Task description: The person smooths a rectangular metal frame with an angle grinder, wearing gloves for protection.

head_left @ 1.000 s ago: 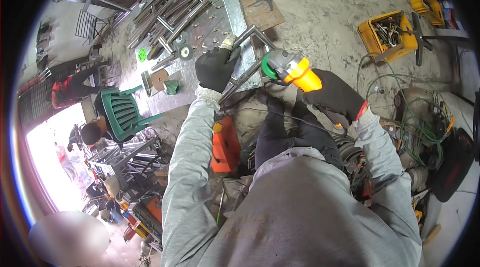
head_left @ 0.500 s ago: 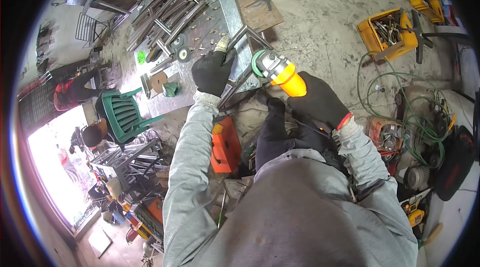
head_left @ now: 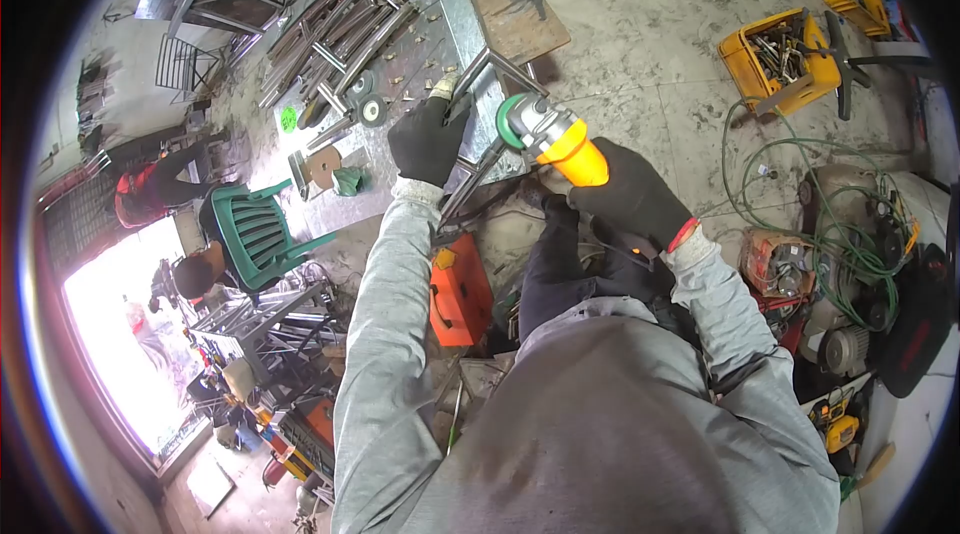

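My right hand, in a dark glove, is wrapped round the yellow body of an angle grinder. Its green disc is right at the edge of a welded square-tube metal frame. The frame lies over the corner of a sheet-metal table. My left hand, also gloved, is closed on the frame's tube, to the left of the grinder. Part of the tube is hidden under the left hand. Two small grinding discs rest on the table beyond that hand.
Steel tubes are piled at the table's far end. A yellow crate of metal parts stands on the floor at right, near a green hose. An orange toolbox sits below the table. Another person is at left, beyond a green chair.
The grinder has shifted slightly left and up, bringing its disc closer to the frame. My left hand keeps its place on the tube. The whole view has turned a little.
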{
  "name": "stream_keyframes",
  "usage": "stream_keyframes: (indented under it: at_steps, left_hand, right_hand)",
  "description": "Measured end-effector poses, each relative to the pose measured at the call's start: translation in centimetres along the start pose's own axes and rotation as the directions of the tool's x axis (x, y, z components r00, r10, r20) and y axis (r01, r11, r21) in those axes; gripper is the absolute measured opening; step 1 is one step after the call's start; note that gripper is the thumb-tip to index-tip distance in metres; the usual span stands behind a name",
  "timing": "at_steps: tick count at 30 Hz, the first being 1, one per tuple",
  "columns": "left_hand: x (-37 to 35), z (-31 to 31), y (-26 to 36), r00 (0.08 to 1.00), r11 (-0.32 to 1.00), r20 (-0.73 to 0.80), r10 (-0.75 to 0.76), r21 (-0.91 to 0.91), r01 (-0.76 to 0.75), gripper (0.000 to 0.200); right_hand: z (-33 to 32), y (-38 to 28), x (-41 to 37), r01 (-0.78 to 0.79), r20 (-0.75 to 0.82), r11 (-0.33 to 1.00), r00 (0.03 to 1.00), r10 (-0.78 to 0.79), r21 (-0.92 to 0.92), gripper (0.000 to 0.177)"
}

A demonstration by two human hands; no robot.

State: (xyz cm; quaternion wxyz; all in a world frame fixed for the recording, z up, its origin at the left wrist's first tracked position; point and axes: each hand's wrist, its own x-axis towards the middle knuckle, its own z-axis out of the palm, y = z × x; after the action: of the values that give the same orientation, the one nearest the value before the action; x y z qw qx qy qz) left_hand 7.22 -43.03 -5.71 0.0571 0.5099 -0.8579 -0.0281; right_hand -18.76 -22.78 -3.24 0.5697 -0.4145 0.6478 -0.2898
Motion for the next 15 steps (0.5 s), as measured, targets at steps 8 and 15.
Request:
stream_keyframes:
  at_steps: [8,15]
  left_hand:
    - [0.0,1.4,-0.6,0.982,0.973,0.092,-0.163,-0.151,0.175,0.049]
    - [-0.1,1.9,-0.3,0.969,0.953,0.132,-0.209,-0.194,0.232,0.054]
  right_hand:
    - [2.1,1.4,-0.3,0.109,-0.083,0.994,0.99,-0.11,-0.016,0.057]
    - [1.6,1.0,0.3,0.034,-0.019,0.997,0.999,-0.033,0.074,0.059]
